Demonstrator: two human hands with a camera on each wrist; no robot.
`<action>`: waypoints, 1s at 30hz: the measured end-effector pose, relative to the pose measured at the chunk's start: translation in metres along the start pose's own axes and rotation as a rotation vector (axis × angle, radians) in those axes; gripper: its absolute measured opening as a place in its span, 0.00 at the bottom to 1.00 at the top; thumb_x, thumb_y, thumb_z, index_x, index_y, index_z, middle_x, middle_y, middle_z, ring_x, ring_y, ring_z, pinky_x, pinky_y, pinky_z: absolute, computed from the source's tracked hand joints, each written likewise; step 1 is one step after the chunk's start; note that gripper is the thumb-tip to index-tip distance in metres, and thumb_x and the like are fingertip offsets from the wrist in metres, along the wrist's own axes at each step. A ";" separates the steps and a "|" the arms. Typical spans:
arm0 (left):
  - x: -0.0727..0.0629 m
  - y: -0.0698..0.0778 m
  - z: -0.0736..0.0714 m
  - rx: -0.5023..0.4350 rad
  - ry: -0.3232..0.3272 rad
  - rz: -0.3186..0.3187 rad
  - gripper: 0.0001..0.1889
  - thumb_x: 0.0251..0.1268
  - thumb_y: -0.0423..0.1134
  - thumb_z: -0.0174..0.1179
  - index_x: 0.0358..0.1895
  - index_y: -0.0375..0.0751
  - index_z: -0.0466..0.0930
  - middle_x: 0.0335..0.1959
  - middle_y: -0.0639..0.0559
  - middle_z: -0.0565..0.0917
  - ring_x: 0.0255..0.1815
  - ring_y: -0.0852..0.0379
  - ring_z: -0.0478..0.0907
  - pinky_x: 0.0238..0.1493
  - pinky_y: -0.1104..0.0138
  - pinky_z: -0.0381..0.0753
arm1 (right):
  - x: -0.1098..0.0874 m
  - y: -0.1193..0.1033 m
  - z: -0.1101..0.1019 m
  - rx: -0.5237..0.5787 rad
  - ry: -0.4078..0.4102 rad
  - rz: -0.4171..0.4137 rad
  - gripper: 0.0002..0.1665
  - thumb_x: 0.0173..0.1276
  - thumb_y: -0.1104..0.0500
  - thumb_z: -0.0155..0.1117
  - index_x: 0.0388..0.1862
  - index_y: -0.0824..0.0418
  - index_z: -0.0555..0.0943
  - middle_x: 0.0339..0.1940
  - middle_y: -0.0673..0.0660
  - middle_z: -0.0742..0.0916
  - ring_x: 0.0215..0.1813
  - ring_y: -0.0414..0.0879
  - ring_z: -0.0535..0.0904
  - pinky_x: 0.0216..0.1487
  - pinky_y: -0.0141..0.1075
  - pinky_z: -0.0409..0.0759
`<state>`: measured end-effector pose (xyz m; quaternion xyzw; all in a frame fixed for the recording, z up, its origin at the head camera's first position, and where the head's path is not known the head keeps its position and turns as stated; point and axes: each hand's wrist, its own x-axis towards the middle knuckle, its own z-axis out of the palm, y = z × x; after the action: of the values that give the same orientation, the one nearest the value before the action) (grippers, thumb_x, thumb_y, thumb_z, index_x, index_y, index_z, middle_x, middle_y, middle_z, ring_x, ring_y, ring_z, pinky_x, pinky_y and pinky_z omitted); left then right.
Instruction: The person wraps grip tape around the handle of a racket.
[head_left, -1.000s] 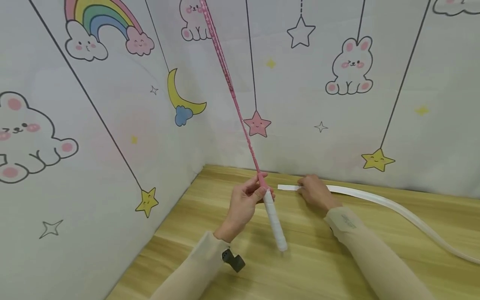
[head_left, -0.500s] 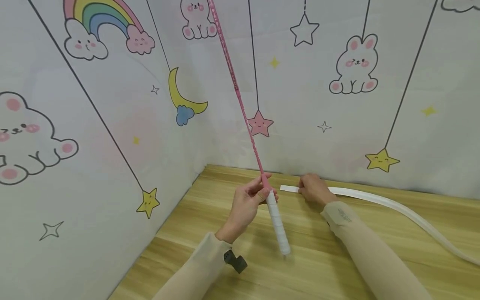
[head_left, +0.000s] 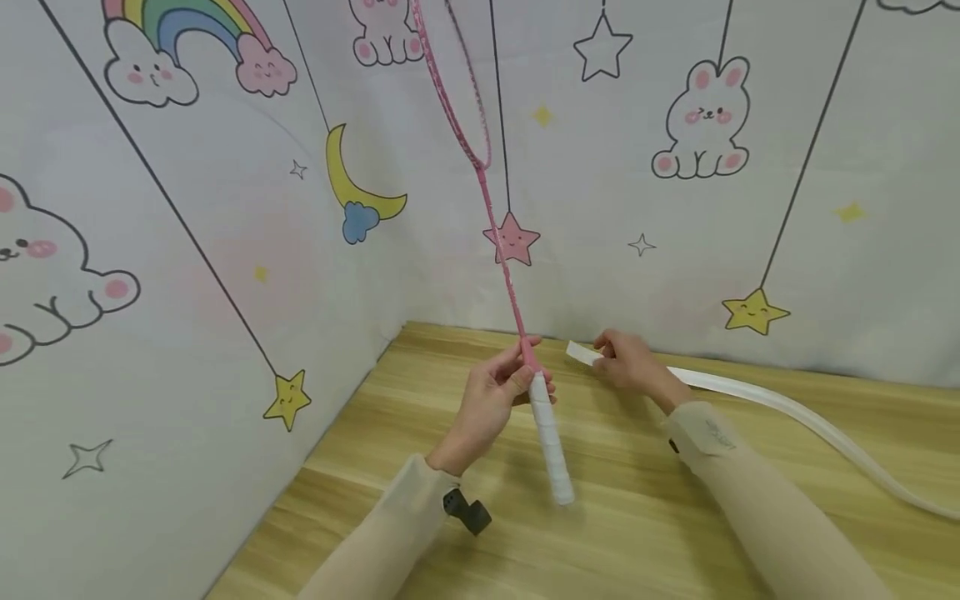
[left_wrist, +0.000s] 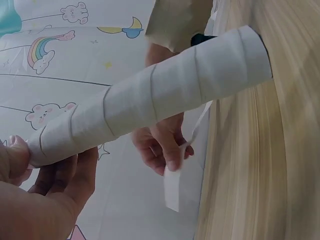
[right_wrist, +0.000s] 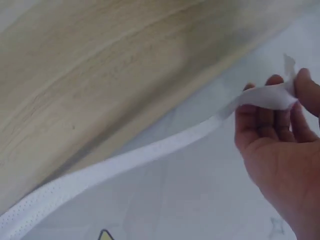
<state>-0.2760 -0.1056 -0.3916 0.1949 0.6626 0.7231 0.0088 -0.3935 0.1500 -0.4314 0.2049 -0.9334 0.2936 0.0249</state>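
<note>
A badminton racket (head_left: 551, 442) with a pink shaft and a white wrapped handle slants upward in the head view, its head running off the top edge. My left hand (head_left: 486, 407) grips it with thumb and fingers where the pink cone meets the white wrap. Spiral seams show along the handle in the left wrist view. My right hand (head_left: 633, 365) pinches a long white strip of grip tape (head_left: 780, 402) near one end, and a short tail sticks out past the thumb. The right wrist view shows small perforations on the tape (right_wrist: 145, 152), which sags away from the curled fingers.
The wood-grain tabletop (head_left: 615, 533) meets a pale cloth wall (head_left: 600, 183) printed with rabbits, stars and a rainbow. The rest of the tape curves rightward over the table and leaves the head view at the right edge. A black wrist camera (head_left: 467, 511) sits at the left cuff.
My right hand has raised the tape end, and its short tail now tilts up. The racket has turned slightly in my left hand, so its frame shows as an open loop.
</note>
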 end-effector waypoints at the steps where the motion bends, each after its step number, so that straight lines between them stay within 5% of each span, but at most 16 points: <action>1: 0.001 0.001 0.001 -0.005 -0.017 -0.003 0.24 0.88 0.30 0.49 0.81 0.37 0.70 0.53 0.18 0.81 0.40 0.61 0.91 0.53 0.59 0.93 | -0.004 -0.002 -0.005 0.031 0.019 -0.008 0.12 0.80 0.63 0.66 0.54 0.72 0.83 0.42 0.65 0.88 0.42 0.53 0.81 0.47 0.46 0.82; 7: 0.005 0.002 0.008 -0.032 -0.094 -0.017 0.25 0.89 0.31 0.47 0.82 0.38 0.69 0.46 0.43 0.86 0.39 0.60 0.91 0.52 0.59 0.94 | -0.038 -0.025 -0.037 0.131 0.036 -0.067 0.09 0.83 0.61 0.65 0.42 0.65 0.87 0.30 0.55 0.85 0.29 0.43 0.72 0.31 0.35 0.72; 11: 0.007 0.004 0.014 -0.108 -0.128 -0.046 0.25 0.90 0.32 0.45 0.83 0.37 0.68 0.42 0.56 0.87 0.40 0.59 0.91 0.51 0.62 0.93 | -0.067 -0.041 -0.057 0.200 -0.010 -0.113 0.10 0.86 0.63 0.59 0.44 0.64 0.86 0.31 0.54 0.86 0.28 0.41 0.74 0.32 0.34 0.77; 17: 0.007 0.006 0.024 -0.191 -0.150 -0.082 0.25 0.90 0.32 0.44 0.83 0.34 0.66 0.38 0.60 0.90 0.39 0.60 0.92 0.50 0.63 0.93 | -0.104 -0.063 -0.075 0.311 -0.054 -0.175 0.19 0.80 0.76 0.50 0.48 0.63 0.87 0.43 0.58 0.89 0.36 0.41 0.78 0.38 0.33 0.82; 24: 0.010 0.006 0.040 -0.123 -0.168 -0.081 0.24 0.89 0.31 0.46 0.81 0.32 0.69 0.38 0.62 0.88 0.39 0.65 0.90 0.49 0.65 0.92 | -0.125 -0.078 -0.079 0.306 -0.081 -0.216 0.10 0.85 0.62 0.60 0.42 0.57 0.86 0.25 0.48 0.74 0.26 0.35 0.64 0.29 0.32 0.67; 30: 0.010 0.003 0.051 -0.131 -0.191 -0.079 0.24 0.89 0.31 0.47 0.80 0.32 0.70 0.37 0.63 0.90 0.39 0.64 0.91 0.48 0.66 0.91 | -0.135 -0.084 -0.071 0.292 -0.044 -0.237 0.12 0.84 0.63 0.63 0.36 0.57 0.87 0.27 0.46 0.80 0.30 0.36 0.69 0.33 0.32 0.71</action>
<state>-0.2692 -0.0545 -0.3840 0.2355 0.6175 0.7420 0.1132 -0.2424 0.1773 -0.3500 0.3211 -0.8506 0.4163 0.0091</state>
